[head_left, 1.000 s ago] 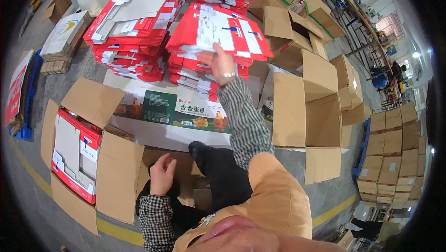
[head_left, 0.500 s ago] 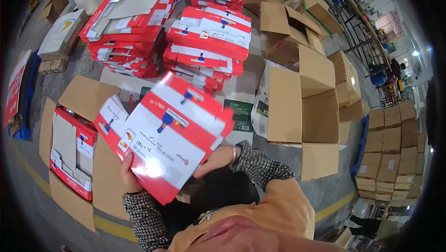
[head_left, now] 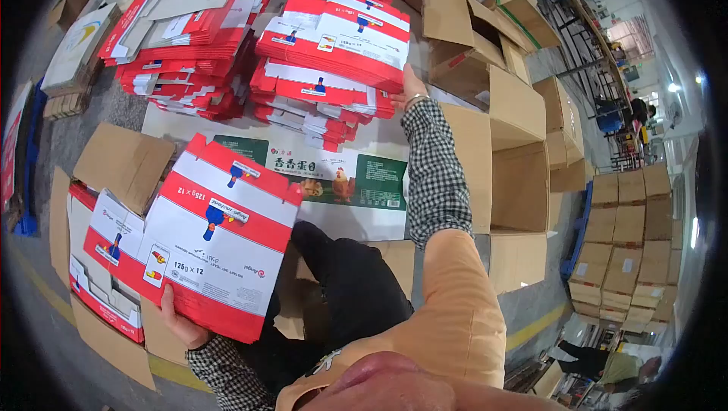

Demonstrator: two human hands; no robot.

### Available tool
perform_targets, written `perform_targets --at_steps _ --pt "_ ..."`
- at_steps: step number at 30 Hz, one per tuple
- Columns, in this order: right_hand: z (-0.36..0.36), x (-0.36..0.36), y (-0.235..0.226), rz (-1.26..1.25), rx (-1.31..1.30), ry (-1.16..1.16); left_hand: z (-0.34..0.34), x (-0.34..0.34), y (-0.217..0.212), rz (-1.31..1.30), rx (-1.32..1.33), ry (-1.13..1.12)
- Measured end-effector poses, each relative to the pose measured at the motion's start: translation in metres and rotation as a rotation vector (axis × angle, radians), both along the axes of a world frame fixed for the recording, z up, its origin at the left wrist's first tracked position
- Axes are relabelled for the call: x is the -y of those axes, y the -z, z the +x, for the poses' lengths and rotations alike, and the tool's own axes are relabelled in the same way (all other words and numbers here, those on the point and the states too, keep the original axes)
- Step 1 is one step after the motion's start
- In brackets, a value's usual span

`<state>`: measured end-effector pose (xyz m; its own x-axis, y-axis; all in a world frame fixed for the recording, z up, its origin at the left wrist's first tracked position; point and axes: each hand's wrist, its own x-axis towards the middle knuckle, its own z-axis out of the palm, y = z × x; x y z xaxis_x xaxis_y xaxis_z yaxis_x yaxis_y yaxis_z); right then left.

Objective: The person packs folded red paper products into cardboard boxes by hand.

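Note:
My left hand (head_left: 182, 323) is closed on the lower edge of a bundle of flattened red-and-white cartons (head_left: 220, 252), tilted in front of me to the left. My right arm stretches far forward, and my right hand (head_left: 410, 86) grips the right-hand edge of a flat-carton stack (head_left: 360, 47) of the same print. Some of its fingers are hidden by the corner. Under the bundle's left side, an open brown box (head_left: 102, 343) holds more flat red-and-white cartons (head_left: 114, 301).
A taller carton pile (head_left: 186, 47) stands at the far left. Green-and-white printed cardboard (head_left: 379, 180) lies beneath the stacks. Open brown boxes (head_left: 519, 191) crowd the right, with stacked closed boxes (head_left: 622, 236) beyond. A person (head_left: 588, 362) is at the lower right.
My right hand has let go of the bundle and reached forward to the stack's right edge. The bundle has swung left and more upright in my left hand.

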<state>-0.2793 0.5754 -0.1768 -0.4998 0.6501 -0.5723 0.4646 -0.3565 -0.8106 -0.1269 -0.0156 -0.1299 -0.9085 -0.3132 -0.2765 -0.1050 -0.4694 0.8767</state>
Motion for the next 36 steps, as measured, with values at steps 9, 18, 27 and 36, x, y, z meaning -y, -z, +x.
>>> perform_targets --at_steps 9,18,27,36 --pt "-0.021 -0.019 0.008 0.040 -0.003 -0.148 -0.001 -0.015 -0.009 -0.308 -0.068 -0.068" --pt "-0.026 0.048 -0.078 0.128 -0.740 0.197 0.002 -0.024 -0.009 -0.489 -0.114 -0.132" --pt "0.128 0.075 -0.278 0.454 -0.966 -0.396 0.009 -0.020 -0.029 -0.185 -0.160 0.010" --pt "0.145 0.248 -0.260 -0.116 -0.896 -0.683 0.039 -0.020 -0.009 0.231 -0.202 0.104"
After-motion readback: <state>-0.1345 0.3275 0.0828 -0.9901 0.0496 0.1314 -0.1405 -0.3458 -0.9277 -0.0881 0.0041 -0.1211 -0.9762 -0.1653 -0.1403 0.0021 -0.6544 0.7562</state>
